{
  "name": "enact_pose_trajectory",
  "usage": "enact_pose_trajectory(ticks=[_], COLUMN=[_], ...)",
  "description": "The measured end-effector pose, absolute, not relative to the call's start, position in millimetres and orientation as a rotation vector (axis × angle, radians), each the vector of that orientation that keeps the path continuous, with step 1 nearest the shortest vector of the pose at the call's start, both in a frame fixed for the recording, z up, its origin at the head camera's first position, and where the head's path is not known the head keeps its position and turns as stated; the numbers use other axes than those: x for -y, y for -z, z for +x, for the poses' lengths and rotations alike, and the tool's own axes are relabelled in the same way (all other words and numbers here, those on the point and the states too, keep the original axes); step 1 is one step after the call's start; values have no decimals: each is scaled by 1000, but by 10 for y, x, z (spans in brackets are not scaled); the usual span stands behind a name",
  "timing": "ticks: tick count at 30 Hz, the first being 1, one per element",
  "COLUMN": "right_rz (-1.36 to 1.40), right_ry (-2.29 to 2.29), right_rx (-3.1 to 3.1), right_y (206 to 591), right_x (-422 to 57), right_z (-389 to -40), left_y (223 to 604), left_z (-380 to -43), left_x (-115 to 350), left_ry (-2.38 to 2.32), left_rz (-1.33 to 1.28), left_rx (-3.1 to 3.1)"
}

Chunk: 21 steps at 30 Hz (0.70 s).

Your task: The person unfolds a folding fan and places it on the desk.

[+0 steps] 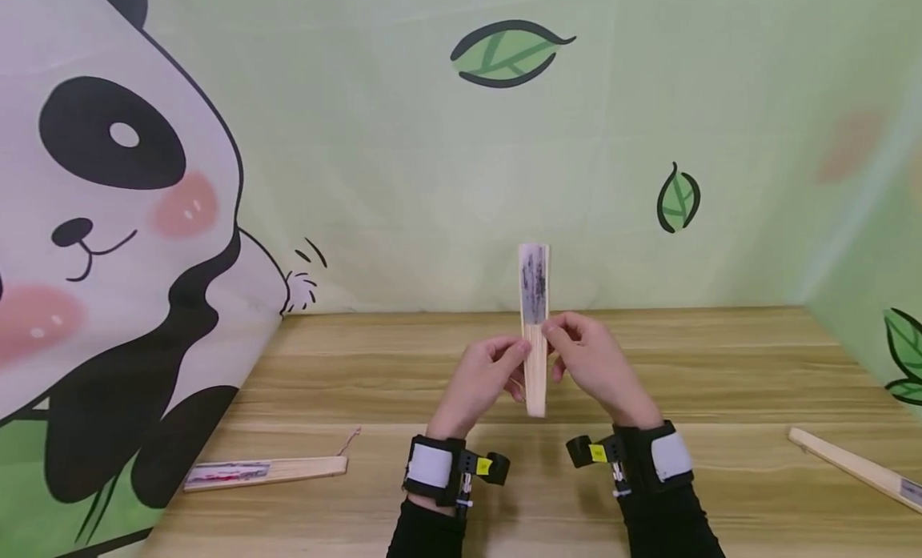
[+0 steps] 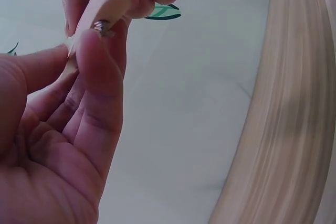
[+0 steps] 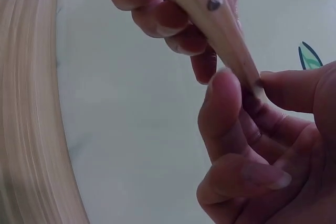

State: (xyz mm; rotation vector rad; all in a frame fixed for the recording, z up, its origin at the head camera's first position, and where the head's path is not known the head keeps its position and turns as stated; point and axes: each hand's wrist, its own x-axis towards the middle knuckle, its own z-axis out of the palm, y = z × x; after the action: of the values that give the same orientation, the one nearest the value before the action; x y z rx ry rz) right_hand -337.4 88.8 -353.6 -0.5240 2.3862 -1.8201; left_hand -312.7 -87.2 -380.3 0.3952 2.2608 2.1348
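Observation:
Upright above the table, a folded hand fan [image 1: 535, 302] with pale wooden ribs and a dark-patterned upper part is held by both hands. The left hand [image 1: 486, 374] pinches its left edge between thumb and fingers, around mid-length. Slightly higher, the right hand [image 1: 594, 362] pinches the opposite edge. Close up in the left wrist view, the left thumb and fingers [image 2: 97, 77] meet at the fan's wooden ribs [image 2: 105, 3]. A metal rivet shows on the fan [image 3: 202, 3] in the right wrist view, where the right thumb [image 3: 294, 90] presses its edge.
A second folded fan [image 1: 310, 467] with a thin cord lies at the table's left side. Another folded fan [image 1: 850, 459] lies at the right, cut off by the frame. Behind the wooden table [image 1: 374, 382] hangs a green backdrop [image 1: 374, 142] with a printed panda and leaves.

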Motion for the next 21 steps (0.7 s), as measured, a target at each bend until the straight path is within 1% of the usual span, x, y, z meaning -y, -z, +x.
enact_pose_trajectory(ticks=[5, 13, 21], right_rz=[-540, -556, -439], right_ry=[1769, 1711, 1796], right_rx=[-2432, -2536, -2520], right_y=[3506, 3448, 3392], right_x=[-841, -825, -777], right_z=[-3352, -3319, -3255], left_y=[3776, 3820, 3775], left_z=[-3121, -3129, -3086], left_x=[887, 860, 911], left_ry=[-2162, -2116, -2163], left_rz=[348, 382, 358], left_rx=[-2300, -2378, -2330])
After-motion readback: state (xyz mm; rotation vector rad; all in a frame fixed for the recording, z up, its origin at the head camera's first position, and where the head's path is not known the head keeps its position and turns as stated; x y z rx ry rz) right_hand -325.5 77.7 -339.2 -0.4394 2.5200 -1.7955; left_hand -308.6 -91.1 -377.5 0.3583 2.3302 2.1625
